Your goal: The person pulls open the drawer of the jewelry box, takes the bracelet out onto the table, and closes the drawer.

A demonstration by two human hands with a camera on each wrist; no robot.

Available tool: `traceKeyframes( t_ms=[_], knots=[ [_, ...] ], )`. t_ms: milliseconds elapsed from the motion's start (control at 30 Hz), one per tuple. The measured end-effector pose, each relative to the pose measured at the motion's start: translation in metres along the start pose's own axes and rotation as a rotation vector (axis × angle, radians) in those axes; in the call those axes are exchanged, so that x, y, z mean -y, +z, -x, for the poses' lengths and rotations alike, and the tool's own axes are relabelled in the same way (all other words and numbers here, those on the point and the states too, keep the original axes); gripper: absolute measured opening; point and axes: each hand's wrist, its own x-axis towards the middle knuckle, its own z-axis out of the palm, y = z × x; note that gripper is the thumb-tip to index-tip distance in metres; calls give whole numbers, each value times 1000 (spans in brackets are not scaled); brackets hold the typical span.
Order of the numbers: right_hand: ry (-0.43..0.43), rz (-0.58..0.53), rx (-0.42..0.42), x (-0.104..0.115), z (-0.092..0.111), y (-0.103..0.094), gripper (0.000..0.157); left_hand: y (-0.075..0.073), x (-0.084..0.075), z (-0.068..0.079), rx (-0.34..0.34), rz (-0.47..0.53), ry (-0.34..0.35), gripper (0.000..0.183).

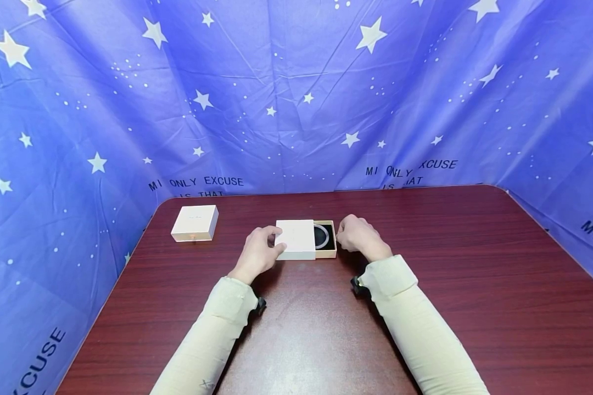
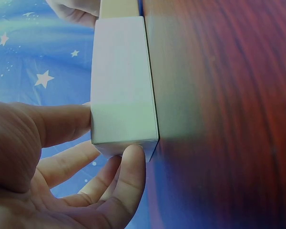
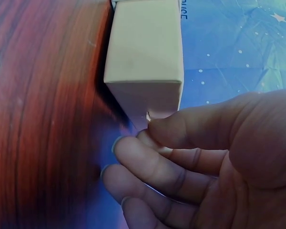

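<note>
A white drawer box lies on the table, its outer sleeve (image 1: 295, 241) on the left. The tan-edged drawer (image 1: 325, 254) is partly slid out to the right. On its black lining sits a pale bangle (image 1: 327, 236), part of it hidden under the sleeve. My left hand (image 1: 257, 251) holds the sleeve's left end, with the thumb on top and fingertips against the end face in the left wrist view. At the drawer's right end, my right hand (image 1: 359, 237) pinches a small pull tab (image 3: 148, 116) between thumb and forefinger.
A second white box (image 1: 195, 221), closed, stands at the back left of the dark red wooden table (image 1: 296, 329). Blue curtain (image 1: 286, 71) with white stars hangs behind the table and along both sides.
</note>
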Motion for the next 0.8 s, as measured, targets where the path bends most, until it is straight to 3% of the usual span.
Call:
traceKeyframes(
  t_ms=[800],
  knots=[
    [11, 3, 9, -6, 0, -4, 14, 0, 0, 0, -1, -2, 1, 37]
  ],
)
